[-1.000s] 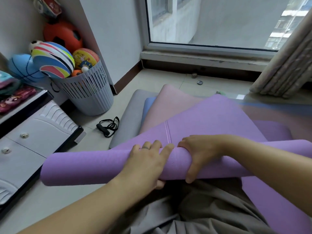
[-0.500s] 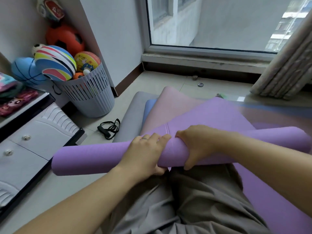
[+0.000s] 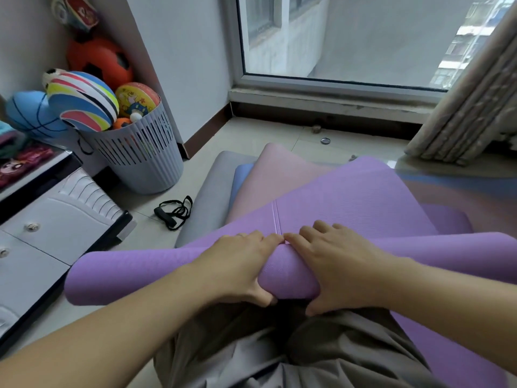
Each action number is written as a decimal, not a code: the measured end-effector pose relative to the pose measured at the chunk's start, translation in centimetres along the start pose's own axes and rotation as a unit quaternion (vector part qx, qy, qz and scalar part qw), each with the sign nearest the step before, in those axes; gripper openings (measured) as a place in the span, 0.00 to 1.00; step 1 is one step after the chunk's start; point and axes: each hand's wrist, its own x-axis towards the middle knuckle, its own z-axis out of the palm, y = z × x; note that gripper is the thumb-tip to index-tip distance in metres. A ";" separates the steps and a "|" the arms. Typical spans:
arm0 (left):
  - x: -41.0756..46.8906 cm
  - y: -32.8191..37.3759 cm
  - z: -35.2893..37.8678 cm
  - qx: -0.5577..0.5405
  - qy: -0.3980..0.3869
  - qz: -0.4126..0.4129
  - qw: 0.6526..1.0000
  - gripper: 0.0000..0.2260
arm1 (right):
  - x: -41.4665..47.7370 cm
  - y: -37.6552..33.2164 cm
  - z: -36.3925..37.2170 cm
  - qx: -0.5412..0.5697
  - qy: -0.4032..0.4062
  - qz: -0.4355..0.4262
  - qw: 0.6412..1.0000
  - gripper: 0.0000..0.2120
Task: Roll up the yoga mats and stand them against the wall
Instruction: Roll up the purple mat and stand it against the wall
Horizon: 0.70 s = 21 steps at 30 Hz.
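Four mats at least: grey mat (image 3: 207,191) lowest, then blue mat (image 3: 239,177), pink mat (image 3: 274,175) and purple mat (image 3: 349,205) on top, stacked askew on the floor below the window. None stands at the wall (image 3: 181,65) yet.
Purple mat: the flat part lies slantwise over the pink one, and the near end is wound into a roll (image 3: 140,275) across the person's lap.
Risk, skew: the roll's axis does not look square to the flat part's edges, so further turns would probably spiral and leave one end stepped, too uneven to stand on.
Risk, loose ends: both hands sit at the middle and the long ends are unsupported. The ends may wind slacker than the centre and spring open.
Risk, drag: friction could pull the pink mat along as the roll advances.
Left hand (image 3: 240,270): curled over the roll, fingers on top at the seam line and thumb tucked beneath. It is a firm wrap with no gap showing.
Right hand (image 3: 344,270): touching the left at the fingertips, fingers spread over the top and thumb under the near side, likewise closed round the roll.
Black band (image 3: 176,211): on the tiles just beside the grey mat's edge. It is apart from the purple mat now, but may snag later mats.
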 end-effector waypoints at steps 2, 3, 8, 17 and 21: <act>0.2 -0.5 -0.1 -0.033 -0.013 0.011 0.999 0.39 | 0.0 -1.0 0.5 0.005 0.015 0.019 1.000 0.43; 0.3 -0.6 -0.2 -0.045 -0.016 0.013 0.999 0.38 | 0.1 -1.2 0.6 0.021 0.015 0.030 0.999 0.39; 0.6 -0.8 0.4 0.022 0.068 -0.033 0.997 0.41 | 3.2 1.5 -0.7 0.163 -0.095 0.059 0.980 0.36; 1.5 -1.7 0.3 0.033 0.051 -0.034 0.998 0.40 | 2.0 -0.3 3.6 0.005 0.140 0.070 0.988 0.30; 1.7 -1.9 0.5 0.055 0.068 -0.056 0.995 0.42 | 3.2 1.0 1.5 0.059 0.075 0.072 0.993 0.25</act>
